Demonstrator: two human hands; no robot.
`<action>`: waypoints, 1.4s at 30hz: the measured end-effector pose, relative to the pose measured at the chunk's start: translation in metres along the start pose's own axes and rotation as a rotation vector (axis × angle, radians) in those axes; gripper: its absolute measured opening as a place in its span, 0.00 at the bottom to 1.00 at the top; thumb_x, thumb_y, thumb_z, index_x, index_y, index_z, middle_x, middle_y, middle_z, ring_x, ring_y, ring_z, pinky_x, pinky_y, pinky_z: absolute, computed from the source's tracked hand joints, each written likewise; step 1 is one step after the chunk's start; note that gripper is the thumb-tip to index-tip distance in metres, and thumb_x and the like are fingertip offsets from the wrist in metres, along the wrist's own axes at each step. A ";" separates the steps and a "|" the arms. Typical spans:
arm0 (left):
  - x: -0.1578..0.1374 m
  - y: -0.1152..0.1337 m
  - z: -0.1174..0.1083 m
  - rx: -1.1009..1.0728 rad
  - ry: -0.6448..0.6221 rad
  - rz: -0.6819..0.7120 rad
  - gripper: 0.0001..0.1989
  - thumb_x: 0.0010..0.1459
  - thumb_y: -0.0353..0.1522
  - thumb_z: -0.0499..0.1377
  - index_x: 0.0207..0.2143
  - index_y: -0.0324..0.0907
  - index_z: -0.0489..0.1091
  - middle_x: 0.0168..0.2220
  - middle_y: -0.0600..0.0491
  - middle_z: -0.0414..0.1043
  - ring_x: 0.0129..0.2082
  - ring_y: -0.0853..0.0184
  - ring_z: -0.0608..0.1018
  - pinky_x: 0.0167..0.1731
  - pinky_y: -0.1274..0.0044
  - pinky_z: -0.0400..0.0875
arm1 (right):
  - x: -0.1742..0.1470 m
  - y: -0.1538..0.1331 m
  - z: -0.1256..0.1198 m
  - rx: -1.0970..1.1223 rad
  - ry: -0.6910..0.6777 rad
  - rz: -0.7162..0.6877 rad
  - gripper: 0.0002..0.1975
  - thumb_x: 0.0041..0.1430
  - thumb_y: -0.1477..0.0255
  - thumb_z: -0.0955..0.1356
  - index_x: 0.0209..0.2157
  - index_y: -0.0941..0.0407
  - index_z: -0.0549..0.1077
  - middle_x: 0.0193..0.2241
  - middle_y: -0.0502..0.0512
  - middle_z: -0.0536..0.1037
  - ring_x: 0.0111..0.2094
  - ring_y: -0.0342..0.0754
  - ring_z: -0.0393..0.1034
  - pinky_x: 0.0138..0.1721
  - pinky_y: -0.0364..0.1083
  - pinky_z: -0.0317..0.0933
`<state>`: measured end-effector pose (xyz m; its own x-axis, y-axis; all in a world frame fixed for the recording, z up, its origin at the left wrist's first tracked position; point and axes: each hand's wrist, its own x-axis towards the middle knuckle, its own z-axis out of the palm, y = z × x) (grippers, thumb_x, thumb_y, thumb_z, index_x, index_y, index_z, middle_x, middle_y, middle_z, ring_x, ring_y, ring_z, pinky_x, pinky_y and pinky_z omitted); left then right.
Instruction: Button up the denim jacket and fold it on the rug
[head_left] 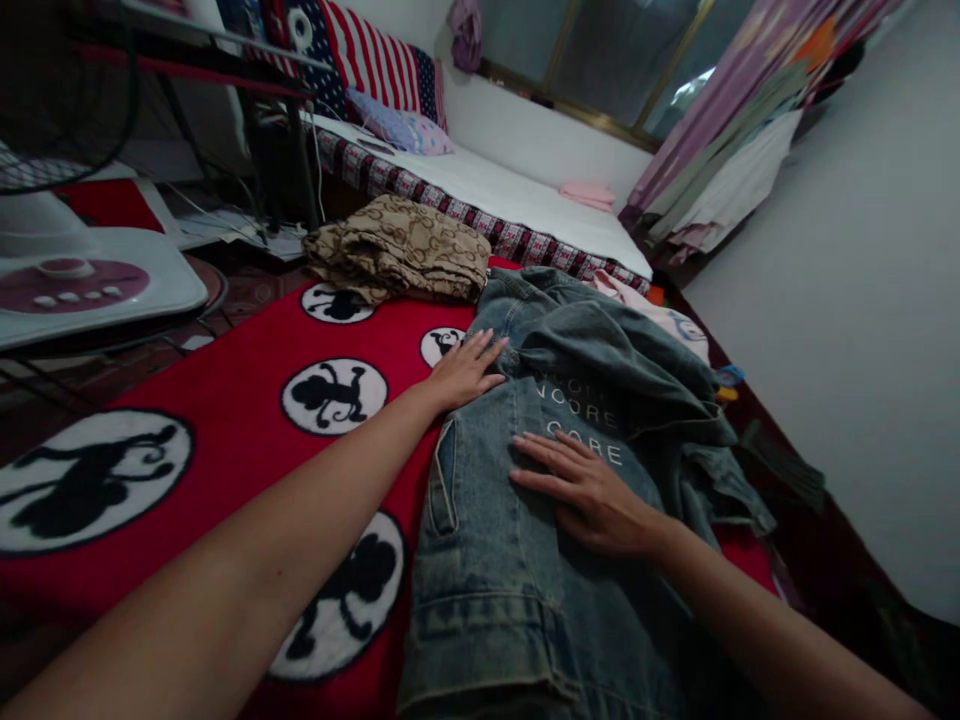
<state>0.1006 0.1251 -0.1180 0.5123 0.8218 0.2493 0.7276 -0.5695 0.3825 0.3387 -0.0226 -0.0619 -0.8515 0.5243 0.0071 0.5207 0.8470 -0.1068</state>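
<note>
A blue denim jacket [495, 540] with pale lettering lies spread on a red blanket [247, 370] patterned with black-and-white round figures. My left hand [469, 372] rests flat on the jacket's left edge, near the shoulder area, fingers stretched out. Lower and further right, my right hand [589, 492] lies on the denim beside the lettering, its fingers extended. Neither hand grips the cloth. Part of the jacket is bunched on the right, and a sleeve end sticks out there.
A folded brown patterned cloth [405, 245] sits beyond the jacket. Pale pink fabric [660, 315] lies behind it at right. A fan base [90, 285] stands at left, near a dark-legged table [300, 150]. At the back are a white-topped bed [510, 185] and hanging clothes [735, 170].
</note>
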 end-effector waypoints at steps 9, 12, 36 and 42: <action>0.016 0.030 -0.021 0.100 0.026 -0.005 0.33 0.66 0.49 0.43 0.64 0.39 0.57 0.68 0.42 0.49 0.69 0.55 0.49 0.64 0.57 0.43 | -0.012 -0.008 -0.013 0.073 0.300 0.149 0.15 0.65 0.79 0.59 0.45 0.51 0.71 0.52 0.52 0.76 0.60 0.47 0.63 0.63 0.57 0.48; 0.025 0.043 -0.015 0.028 -0.049 -0.049 0.34 0.66 0.50 0.41 0.64 0.37 0.56 0.66 0.41 0.54 0.67 0.55 0.55 0.62 0.60 0.51 | -0.026 -0.010 0.000 0.128 0.188 0.177 0.17 0.62 0.81 0.58 0.45 0.51 0.71 0.52 0.52 0.76 0.57 0.47 0.66 0.60 0.55 0.55; 0.026 0.013 0.012 -1.184 0.643 -0.298 0.26 0.57 0.51 0.53 0.38 0.37 0.74 0.40 0.43 0.78 0.44 0.58 0.79 0.45 0.67 0.73 | -0.027 -0.006 -0.180 0.478 0.814 0.763 0.16 0.51 0.54 0.71 0.28 0.54 0.76 0.18 0.51 0.72 0.19 0.44 0.66 0.17 0.42 0.57; 0.028 -0.001 0.015 -1.462 0.702 -0.358 0.24 0.50 0.48 0.60 0.36 0.36 0.72 0.35 0.46 0.77 0.37 0.62 0.79 0.36 0.73 0.74 | 0.007 -0.034 -0.149 0.928 0.428 0.412 0.18 0.50 0.55 0.73 0.37 0.55 0.77 0.32 0.55 0.80 0.32 0.47 0.76 0.33 0.44 0.70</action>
<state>0.1214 0.1484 -0.1248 -0.1622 0.9765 0.1419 -0.4668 -0.2026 0.8608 0.3246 -0.0346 0.0902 -0.4379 0.8904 0.1246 0.3583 0.2999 -0.8841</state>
